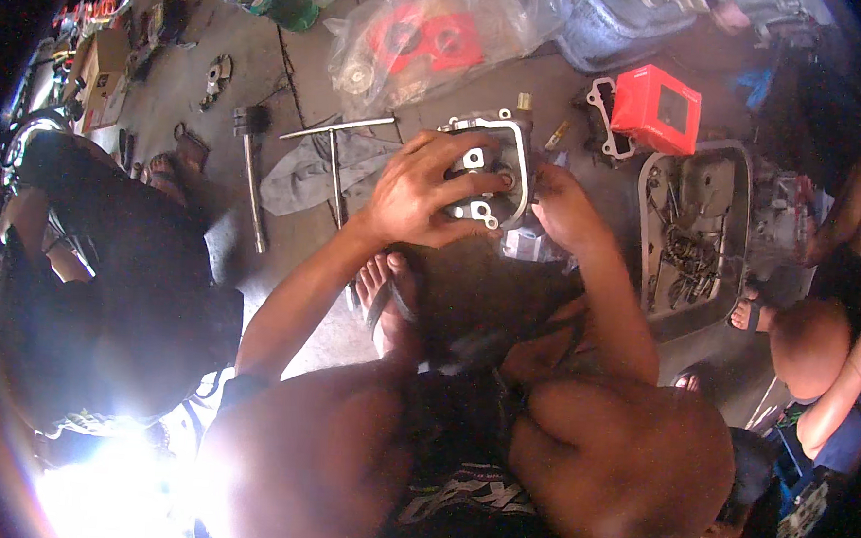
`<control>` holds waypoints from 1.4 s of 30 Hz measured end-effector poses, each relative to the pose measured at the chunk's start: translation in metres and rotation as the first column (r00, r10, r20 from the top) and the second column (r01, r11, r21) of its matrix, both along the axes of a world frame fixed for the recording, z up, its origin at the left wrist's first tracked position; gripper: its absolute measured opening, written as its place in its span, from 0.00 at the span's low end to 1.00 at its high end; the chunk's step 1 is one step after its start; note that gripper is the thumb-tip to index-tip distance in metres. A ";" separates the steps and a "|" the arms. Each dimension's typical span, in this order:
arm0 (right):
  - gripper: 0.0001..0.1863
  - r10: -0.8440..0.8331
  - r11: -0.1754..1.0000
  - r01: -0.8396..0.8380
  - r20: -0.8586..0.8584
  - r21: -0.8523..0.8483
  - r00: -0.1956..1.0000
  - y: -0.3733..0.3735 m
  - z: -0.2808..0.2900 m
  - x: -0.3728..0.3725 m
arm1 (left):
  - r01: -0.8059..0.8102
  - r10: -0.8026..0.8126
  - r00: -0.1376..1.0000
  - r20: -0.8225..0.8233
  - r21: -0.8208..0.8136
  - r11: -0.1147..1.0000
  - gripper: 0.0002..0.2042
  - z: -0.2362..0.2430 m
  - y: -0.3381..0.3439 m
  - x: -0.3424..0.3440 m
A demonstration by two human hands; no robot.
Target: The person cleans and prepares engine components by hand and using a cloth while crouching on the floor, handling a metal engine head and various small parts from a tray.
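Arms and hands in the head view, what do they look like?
The left grip and right grip are bare human hands, no gloves. The left forearm and right forearm are bare too: no sleeves, watches, bracelets or cables show.

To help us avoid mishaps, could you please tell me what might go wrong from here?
The engine casting in the left hand, with the right hand at its edge, might slip onto the floor. The T-handle wrench beside the foot could be kicked or trip someone.
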State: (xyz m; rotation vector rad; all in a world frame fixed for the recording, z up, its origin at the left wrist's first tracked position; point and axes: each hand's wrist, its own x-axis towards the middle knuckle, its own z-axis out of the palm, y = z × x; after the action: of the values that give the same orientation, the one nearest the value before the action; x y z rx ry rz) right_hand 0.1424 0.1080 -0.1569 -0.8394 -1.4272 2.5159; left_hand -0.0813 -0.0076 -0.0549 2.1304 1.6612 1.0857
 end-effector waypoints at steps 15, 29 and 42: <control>0.25 -0.150 0.906 0.198 0.155 -0.374 0.976 -0.029 0.030 -0.012 | 0.155 -0.161 0.987 -0.014 -0.211 0.965 0.26 -0.024 -0.013 -0.003; 0.28 -0.316 0.875 0.407 0.329 -0.263 0.890 -0.021 0.066 -0.043 | 0.044 -0.061 0.993 -0.100 -0.167 0.985 0.21 -0.027 0.002 0.007; 0.32 -0.263 0.963 0.267 0.310 0.031 0.913 -0.018 0.073 -0.041 | 0.114 -0.138 0.982 -0.126 -0.181 0.977 0.22 -0.024 0.006 -0.002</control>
State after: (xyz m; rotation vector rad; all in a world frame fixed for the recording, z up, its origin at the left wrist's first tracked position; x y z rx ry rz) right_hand 0.1015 0.0898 -0.0835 -1.3836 -1.2709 2.2626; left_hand -0.0829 -0.0020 -0.0784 2.2051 1.5874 0.7442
